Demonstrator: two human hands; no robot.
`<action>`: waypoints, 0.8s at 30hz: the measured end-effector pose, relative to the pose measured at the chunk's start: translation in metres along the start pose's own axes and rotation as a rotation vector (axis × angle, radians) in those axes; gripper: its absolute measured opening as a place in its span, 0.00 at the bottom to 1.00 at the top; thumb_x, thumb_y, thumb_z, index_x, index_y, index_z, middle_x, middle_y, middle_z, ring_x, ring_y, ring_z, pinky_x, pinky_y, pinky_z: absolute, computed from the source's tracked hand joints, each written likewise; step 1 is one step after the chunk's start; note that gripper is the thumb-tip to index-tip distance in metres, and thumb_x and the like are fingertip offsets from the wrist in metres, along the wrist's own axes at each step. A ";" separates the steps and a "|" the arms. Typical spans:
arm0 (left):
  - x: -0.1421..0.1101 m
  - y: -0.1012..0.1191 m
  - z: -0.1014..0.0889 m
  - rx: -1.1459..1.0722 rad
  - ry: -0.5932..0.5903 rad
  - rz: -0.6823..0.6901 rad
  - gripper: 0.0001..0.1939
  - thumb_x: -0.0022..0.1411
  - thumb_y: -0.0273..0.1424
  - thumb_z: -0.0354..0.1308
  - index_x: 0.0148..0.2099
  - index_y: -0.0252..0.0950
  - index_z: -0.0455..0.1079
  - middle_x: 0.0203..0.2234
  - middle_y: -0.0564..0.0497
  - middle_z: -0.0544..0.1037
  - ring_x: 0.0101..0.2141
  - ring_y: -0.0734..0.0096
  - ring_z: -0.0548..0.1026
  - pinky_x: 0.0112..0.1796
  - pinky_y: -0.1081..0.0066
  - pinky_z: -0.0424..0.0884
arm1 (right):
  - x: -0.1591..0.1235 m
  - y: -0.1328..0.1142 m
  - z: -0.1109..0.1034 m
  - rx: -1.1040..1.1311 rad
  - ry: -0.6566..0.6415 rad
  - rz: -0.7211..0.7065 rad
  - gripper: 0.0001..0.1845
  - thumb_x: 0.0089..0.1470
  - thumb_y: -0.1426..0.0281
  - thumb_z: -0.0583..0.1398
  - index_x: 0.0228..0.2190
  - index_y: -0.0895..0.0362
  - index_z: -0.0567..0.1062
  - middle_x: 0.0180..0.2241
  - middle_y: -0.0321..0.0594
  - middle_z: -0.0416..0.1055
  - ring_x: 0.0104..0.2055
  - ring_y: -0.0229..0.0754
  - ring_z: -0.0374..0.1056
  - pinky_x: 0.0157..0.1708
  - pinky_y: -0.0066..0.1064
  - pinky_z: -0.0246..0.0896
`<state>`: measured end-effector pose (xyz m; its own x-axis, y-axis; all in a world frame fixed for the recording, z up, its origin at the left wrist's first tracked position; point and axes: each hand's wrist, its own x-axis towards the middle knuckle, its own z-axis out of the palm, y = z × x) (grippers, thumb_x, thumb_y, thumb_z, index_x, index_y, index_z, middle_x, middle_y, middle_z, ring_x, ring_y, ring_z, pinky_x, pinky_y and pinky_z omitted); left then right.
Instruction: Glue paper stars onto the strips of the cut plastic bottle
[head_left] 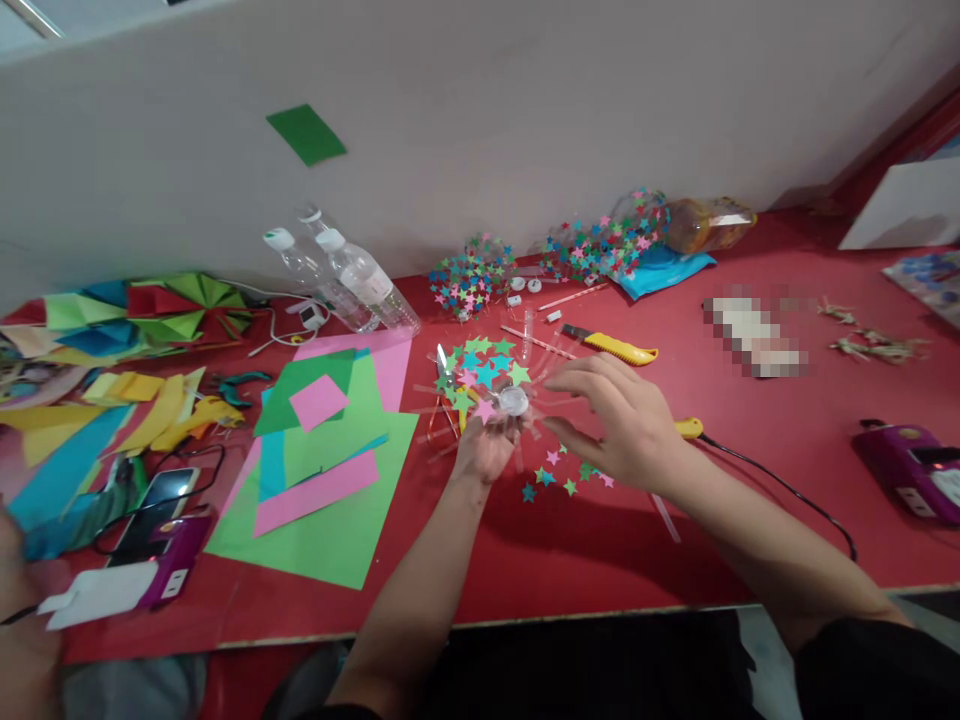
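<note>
My left hand [489, 450] grips a clear plastic piece [514, 401] with a round centre and thin strips fanning out around it. Bright paper stars [480, 370] in green, blue and pink cover strips on its left side. My right hand [626, 415] hovers just right of the piece, its thumb and fingers apart with nothing visible between them. Below the hands, loose stars [570, 488] lie scattered on the red table [600, 570]. A yellow-handled tool [688, 428] with a black cord is partly hidden behind my right wrist.
A yellow box cutter [619, 348] lies beyond my right hand. Star-covered ornaments [471, 275] and plastic bottles [364, 275] stand along the wall. Coloured paper sheets [375, 540] spread to the left, near a phone [157, 510]. Another person's arm [22, 610] shows at far left.
</note>
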<state>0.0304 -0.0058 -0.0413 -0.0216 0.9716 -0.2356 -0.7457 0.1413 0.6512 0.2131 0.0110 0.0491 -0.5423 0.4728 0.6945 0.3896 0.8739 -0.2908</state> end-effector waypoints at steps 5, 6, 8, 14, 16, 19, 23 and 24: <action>-0.001 0.000 -0.002 0.009 -0.038 -0.033 0.21 0.43 0.28 0.63 0.43 0.37 0.70 0.29 0.51 0.78 0.27 0.73 0.73 0.29 0.74 0.68 | 0.001 0.002 0.003 -0.056 -0.088 0.002 0.05 0.58 0.71 0.58 0.34 0.58 0.73 0.37 0.44 0.71 0.38 0.42 0.63 0.37 0.33 0.63; -0.001 0.000 -0.002 0.009 -0.040 -0.034 0.21 0.43 0.28 0.63 0.44 0.37 0.70 0.29 0.52 0.78 0.27 0.73 0.73 0.29 0.74 0.68 | 0.000 0.002 0.005 -0.071 -0.104 0.000 0.06 0.58 0.71 0.57 0.33 0.58 0.74 0.36 0.44 0.71 0.37 0.41 0.62 0.36 0.33 0.62; -0.001 -0.001 -0.002 0.006 -0.022 -0.042 0.20 0.44 0.27 0.63 0.43 0.37 0.71 0.29 0.51 0.79 0.28 0.72 0.74 0.30 0.74 0.69 | -0.001 0.002 0.009 -0.093 -0.132 -0.007 0.07 0.59 0.71 0.56 0.33 0.58 0.74 0.36 0.44 0.70 0.37 0.41 0.61 0.35 0.33 0.61; -0.002 -0.001 -0.001 -0.038 0.052 -0.075 0.08 0.47 0.26 0.62 0.32 0.36 0.69 0.25 0.52 0.76 0.26 0.73 0.73 0.31 0.73 0.70 | -0.006 0.004 0.025 -0.146 -0.136 -0.055 0.09 0.60 0.72 0.55 0.30 0.58 0.74 0.34 0.43 0.70 0.36 0.42 0.58 0.34 0.33 0.59; -0.002 -0.002 -0.001 -0.054 0.055 -0.078 0.06 0.47 0.25 0.62 0.30 0.35 0.68 0.25 0.52 0.76 0.26 0.73 0.72 0.31 0.73 0.70 | -0.007 0.006 0.028 -0.180 -0.130 -0.078 0.10 0.60 0.72 0.55 0.29 0.58 0.73 0.34 0.43 0.69 0.36 0.42 0.58 0.33 0.33 0.58; -0.001 -0.006 -0.001 -0.063 0.044 -0.062 0.06 0.45 0.23 0.61 0.28 0.36 0.67 0.21 0.54 0.73 0.24 0.74 0.71 0.30 0.73 0.69 | -0.008 0.008 0.031 -0.234 -0.106 -0.107 0.10 0.60 0.74 0.54 0.29 0.58 0.73 0.32 0.42 0.68 0.34 0.41 0.56 0.32 0.32 0.56; -0.001 -0.010 0.001 -0.035 0.060 -0.069 0.10 0.43 0.22 0.61 0.22 0.36 0.61 0.20 0.55 0.71 0.25 0.75 0.71 0.27 0.75 0.67 | -0.010 0.009 0.034 -0.285 -0.047 -0.154 0.10 0.60 0.75 0.54 0.28 0.58 0.73 0.30 0.40 0.67 0.32 0.40 0.55 0.29 0.31 0.52; -0.001 -0.011 0.001 -0.030 0.063 -0.073 0.12 0.43 0.21 0.61 0.22 0.35 0.59 0.21 0.55 0.71 0.25 0.76 0.71 0.26 0.76 0.66 | -0.011 0.009 0.034 -0.290 -0.038 -0.163 0.10 0.60 0.75 0.54 0.28 0.58 0.73 0.30 0.40 0.67 0.32 0.39 0.55 0.28 0.31 0.51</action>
<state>0.0391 -0.0079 -0.0473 -0.0077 0.9451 -0.3266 -0.7664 0.2043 0.6090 0.1972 0.0175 0.0161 -0.6398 0.3381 0.6901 0.4880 0.8725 0.0249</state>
